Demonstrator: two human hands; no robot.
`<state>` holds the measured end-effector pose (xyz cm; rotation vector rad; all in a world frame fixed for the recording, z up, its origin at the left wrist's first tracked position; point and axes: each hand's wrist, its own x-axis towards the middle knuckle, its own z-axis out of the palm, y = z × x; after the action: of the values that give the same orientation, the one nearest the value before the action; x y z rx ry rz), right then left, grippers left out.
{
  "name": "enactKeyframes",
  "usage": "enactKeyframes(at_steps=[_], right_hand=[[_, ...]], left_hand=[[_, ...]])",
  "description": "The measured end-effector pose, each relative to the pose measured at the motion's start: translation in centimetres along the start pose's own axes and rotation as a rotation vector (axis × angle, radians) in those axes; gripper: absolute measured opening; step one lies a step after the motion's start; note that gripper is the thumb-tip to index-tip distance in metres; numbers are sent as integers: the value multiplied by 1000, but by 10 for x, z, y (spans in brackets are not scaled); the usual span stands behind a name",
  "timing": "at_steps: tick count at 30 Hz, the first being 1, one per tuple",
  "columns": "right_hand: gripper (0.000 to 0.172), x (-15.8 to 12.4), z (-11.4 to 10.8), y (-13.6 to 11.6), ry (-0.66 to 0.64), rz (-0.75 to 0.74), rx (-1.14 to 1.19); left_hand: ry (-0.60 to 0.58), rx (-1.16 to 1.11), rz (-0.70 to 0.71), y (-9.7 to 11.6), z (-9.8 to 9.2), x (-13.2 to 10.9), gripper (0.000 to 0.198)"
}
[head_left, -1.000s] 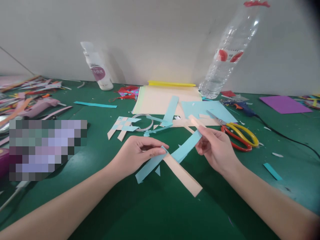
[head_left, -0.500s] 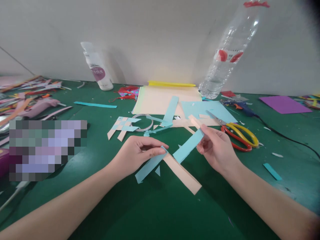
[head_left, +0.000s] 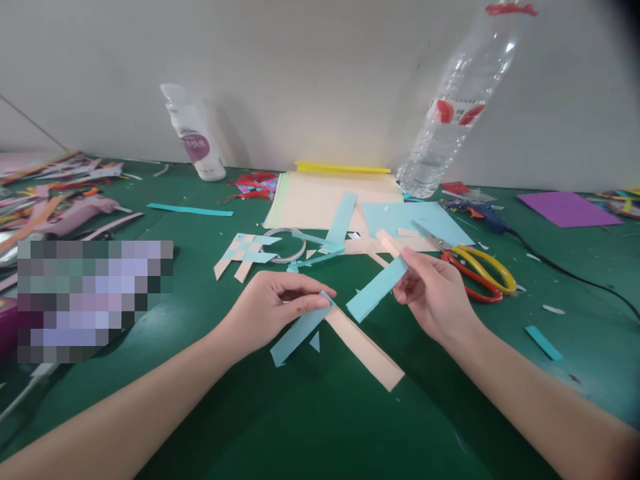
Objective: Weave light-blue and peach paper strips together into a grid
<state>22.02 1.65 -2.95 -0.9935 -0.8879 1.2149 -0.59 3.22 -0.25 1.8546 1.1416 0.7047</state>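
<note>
My left hand is closed, pinching a light blue paper strip and a cream paper strip where they meet at an angle. To its right, my right hand pinches the upper end of another light blue strip, together with a cream strip that points up and away. The lower end of that blue strip hangs just above the left hand's cream strip. Beyond the left hand lies a woven blue and cream paper piece, beside a tape roll.
Scissors lie just past my right hand. Behind are cream sheets, a blue sheet, a white bottle, and a clear plastic bottle. A glue gun trails its cord at right. Paper scraps pile at left.
The blue strip in my right hand has shifted slightly up, and a small gap now shows between its lower end and the left hand's cream strip. Both hands stay almost in place.
</note>
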Motion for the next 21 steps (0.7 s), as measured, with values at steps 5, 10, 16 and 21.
enactKeyframes(at_steps=[5,10,16,21], right_hand=[[32,-1,2,0,5,22,-6],[32,-2,2,0,1,24,-14],[32,-1,0,0,-1,26,0],[31,-2,2,-1,-14,34,11]], left_hand=[[7,-7,14,-1,0,0,13],[11,4,16,-1,0,1,14],[14,7,17,0,0,1,13],[12,5,13,0,0,0,13]])
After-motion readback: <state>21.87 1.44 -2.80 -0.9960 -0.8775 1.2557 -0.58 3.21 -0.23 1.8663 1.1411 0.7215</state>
